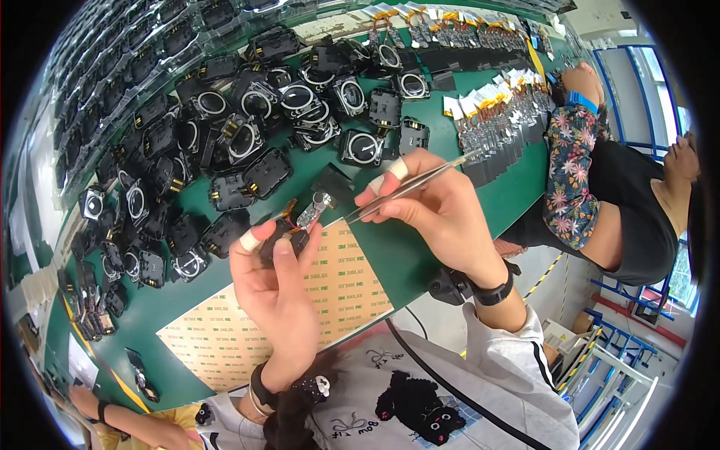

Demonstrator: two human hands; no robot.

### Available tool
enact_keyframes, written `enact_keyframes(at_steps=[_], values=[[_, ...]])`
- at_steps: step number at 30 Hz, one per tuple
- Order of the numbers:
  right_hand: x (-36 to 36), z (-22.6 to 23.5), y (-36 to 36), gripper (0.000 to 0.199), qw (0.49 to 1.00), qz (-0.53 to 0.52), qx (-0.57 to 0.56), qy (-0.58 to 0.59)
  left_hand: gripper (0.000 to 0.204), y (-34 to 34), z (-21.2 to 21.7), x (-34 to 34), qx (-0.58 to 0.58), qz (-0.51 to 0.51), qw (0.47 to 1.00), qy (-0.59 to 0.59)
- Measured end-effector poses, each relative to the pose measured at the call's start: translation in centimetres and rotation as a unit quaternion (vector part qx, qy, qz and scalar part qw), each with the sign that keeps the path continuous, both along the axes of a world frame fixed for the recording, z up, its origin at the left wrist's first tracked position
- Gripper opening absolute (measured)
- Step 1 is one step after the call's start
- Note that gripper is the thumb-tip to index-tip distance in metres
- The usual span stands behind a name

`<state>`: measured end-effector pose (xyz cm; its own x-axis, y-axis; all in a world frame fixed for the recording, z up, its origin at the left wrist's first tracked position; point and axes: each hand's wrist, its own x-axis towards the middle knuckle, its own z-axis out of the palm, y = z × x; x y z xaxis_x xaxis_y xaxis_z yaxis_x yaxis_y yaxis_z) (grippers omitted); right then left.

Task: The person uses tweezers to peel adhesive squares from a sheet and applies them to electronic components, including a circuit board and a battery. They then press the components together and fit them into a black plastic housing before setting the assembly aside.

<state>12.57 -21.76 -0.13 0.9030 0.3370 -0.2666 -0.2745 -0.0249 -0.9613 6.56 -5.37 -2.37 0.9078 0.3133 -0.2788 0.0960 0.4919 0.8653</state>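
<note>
My left hand point(281, 300) grips a small dark electronic part point(298, 240) between thumb and fingers. A small circuit board point(309, 216) with reddish wires sticks up from it; my fingers hide much of the rest. In my right hand point(450, 217) are metal tweezers point(460, 160), held like a pen, their tips pointing down-left toward the board but apart from it. White wraps cover some fingertips on both hands. Beneath my hands lies a cream sheet of adhesive backing point(352, 289) with repeated print. A dark flat piece point(332, 180) rests just beyond the tweezers.
Many black plastic housings point(262, 172), several with white rings, are heaped across the green table point(409, 266). Rows of wired circuit boards point(499, 127) lie at the far right. Stacked clear trays point(112, 67) stand far left. Co-workers sit on both sides; one patterned sleeve point(571, 180) is at right.
</note>
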Motion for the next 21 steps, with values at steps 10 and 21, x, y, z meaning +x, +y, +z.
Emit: enact_keyframes(at_steps=[10, 21], values=[[0.1, -0.5, 0.1, 0.011, 0.999, 0.018, -0.008, -0.032, 0.019, -0.1, 0.0, 0.2, 0.011, -0.003, 1.0, 0.007], [1.2, -0.2, 0.0, 0.009, 0.999, 0.026, -0.018, 0.041, 0.018, -0.2, 0.0, 0.1, 0.037, -0.004, 0.999, 0.01]])
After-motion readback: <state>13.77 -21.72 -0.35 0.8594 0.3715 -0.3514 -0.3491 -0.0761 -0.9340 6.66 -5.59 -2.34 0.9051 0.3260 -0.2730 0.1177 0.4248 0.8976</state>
